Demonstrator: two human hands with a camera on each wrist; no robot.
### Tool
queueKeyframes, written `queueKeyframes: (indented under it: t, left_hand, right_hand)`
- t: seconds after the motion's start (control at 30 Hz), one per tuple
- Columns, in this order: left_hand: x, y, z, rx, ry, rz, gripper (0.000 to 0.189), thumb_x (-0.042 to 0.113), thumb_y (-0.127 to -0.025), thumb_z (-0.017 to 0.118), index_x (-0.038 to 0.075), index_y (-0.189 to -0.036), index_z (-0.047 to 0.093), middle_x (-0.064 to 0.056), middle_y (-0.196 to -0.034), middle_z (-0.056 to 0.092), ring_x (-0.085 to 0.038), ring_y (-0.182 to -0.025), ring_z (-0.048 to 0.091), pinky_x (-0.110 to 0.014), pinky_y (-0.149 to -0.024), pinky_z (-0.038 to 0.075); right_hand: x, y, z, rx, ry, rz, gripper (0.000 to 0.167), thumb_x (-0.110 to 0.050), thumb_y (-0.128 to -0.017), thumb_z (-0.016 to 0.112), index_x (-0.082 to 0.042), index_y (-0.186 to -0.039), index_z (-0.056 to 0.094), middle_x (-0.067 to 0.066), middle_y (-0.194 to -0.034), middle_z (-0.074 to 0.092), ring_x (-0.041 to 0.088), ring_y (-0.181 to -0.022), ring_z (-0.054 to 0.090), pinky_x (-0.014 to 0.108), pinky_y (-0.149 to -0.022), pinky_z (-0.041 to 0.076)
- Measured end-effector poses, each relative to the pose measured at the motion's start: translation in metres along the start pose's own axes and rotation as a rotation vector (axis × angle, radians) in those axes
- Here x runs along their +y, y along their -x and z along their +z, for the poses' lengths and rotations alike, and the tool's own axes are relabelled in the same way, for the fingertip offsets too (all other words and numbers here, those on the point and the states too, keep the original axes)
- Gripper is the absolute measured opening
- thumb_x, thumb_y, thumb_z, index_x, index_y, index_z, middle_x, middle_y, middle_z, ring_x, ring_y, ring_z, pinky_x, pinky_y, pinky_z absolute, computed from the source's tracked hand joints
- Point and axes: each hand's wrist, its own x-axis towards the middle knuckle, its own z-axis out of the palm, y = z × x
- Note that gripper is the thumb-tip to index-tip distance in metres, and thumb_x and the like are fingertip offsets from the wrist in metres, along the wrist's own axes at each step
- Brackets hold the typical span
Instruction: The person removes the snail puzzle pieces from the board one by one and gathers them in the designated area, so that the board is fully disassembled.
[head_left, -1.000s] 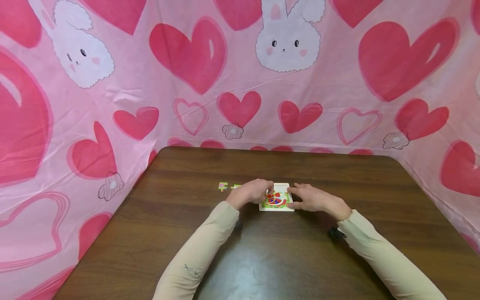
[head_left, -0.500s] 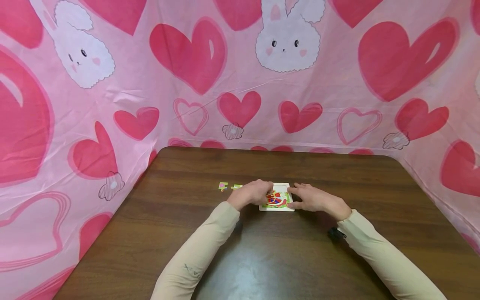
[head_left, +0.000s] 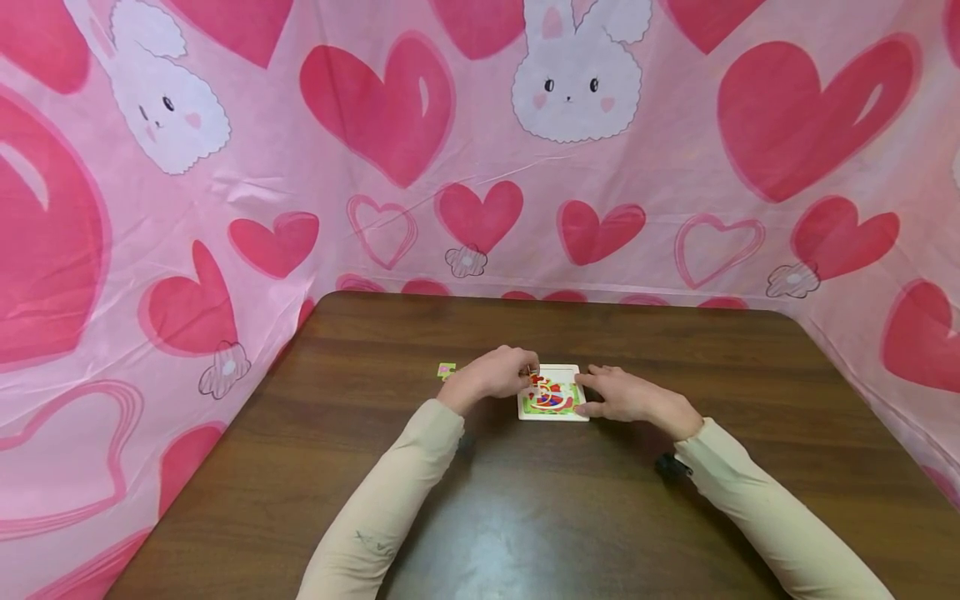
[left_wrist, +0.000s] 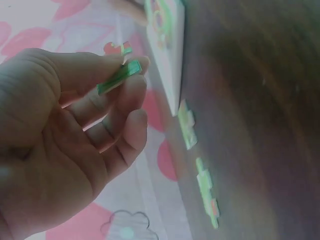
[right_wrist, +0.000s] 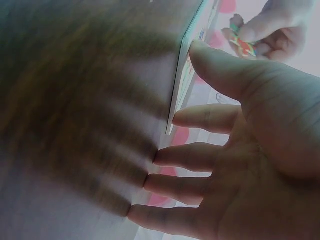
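Note:
Between its thumb and fingertips my left hand (head_left: 491, 373) pinches a green-edged jigsaw piece (left_wrist: 119, 78), raised off the table beside the puzzle. Red and yellow show on the piece's face in the right wrist view. Under and right of that hand lies a white-framed puzzle board (head_left: 553, 418), partly filled with a colourful picture and with a bare white strip along its far side. My right hand (head_left: 621, 395) rests at the board's right edge, thumb and index finger against the frame. Its other fingers reach down straight to the table.
Two loose jigsaw pieces lie left of the board: one with a pink flower (head_left: 446, 370), and another piece (left_wrist: 187, 125) close to the frame in the left wrist view. The brown wooden table (head_left: 480, 517) meets a pink heart-print cloth (head_left: 660, 167) at the back and sides.
The left hand, earlier over the board's left part, has lifted and shifted slightly left with the jigsaw piece, now covering one loose piece. The right hand and the board have stayed put.

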Motion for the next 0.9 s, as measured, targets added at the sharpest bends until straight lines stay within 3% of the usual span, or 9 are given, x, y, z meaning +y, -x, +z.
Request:
queueKeyframes:
  t: [0.23, 0.57, 0.9]
  left_hand:
    - [-0.008, 0.014, -0.011, 0.068, 0.047, 0.029, 0.021, 0.014, -0.096, 0.055, 0.014, -0.112, 0.069, 0.001, -0.089, 0.066, -0.013, -0.075, 0.052, -0.025, -0.069, 0.042]
    - [-0.022, 0.038, -0.026, 0.099, 0.048, -0.031, 0.019, 0.015, -0.096, 0.059, 0.015, -0.112, 0.07, 0.002, -0.092, 0.066, -0.013, -0.075, 0.054, -0.025, -0.066, 0.044]
    - [-0.04, 0.05, -0.035, 0.111, 0.124, -0.09, 0.011, 0.017, -0.095, 0.063, 0.015, -0.103, 0.07, -0.002, -0.087, 0.069, -0.013, -0.071, 0.056, -0.027, -0.065, 0.047]
  right_hand:
    - [0.0, -0.001, -0.001, 0.008, 0.011, -0.005, 0.067, -0.043, -0.092, 0.064, -0.005, -0.143, 0.047, 0.034, -0.151, 0.034, 0.053, -0.139, 0.031, 0.064, -0.109, 0.029]
    - [-0.001, -0.001, -0.004, 0.01, 0.019, 0.0, 0.069, -0.045, -0.091, 0.065, -0.005, -0.144, 0.046, 0.032, -0.152, 0.032, 0.052, -0.14, 0.029, 0.063, -0.111, 0.029]
    - [-0.001, 0.002, 0.0, 0.002, -0.011, 0.009, 0.069, -0.045, -0.092, 0.065, -0.006, -0.146, 0.045, 0.031, -0.153, 0.031, 0.051, -0.142, 0.028, 0.064, -0.111, 0.028]
